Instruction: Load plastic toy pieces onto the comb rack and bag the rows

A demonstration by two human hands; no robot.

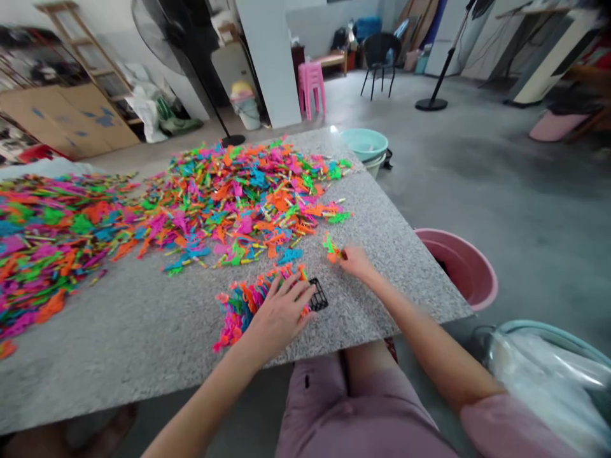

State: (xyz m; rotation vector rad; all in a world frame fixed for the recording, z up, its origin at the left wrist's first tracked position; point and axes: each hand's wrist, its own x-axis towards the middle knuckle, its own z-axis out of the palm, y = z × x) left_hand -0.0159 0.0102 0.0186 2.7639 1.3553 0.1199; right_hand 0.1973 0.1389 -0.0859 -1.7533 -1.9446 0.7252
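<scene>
My left hand [277, 313] lies with its fingers stretched out over a tight row of small plastic pieces [237, 308] in pink, orange, blue and green. The row stands in a black grid rack [319, 295], whose bare right end shows past my fingertips. Just right of the rack, my right hand [356, 262] is closed on small green and orange plastic pieces [330, 247]; their exact kind and number are blurred. Beyond both hands spreads a large heap of similar brightly coloured pieces [248, 191], many with thin striped sticks.
The grey speckled table [143, 337] ends near my lap. A pink tub [477, 267] stands off its right edge, with a turquoise basin [365, 143] farther back. Clear plastic bags [539, 381] fill a container at lower right. A standing fan [186, 38] is behind the table.
</scene>
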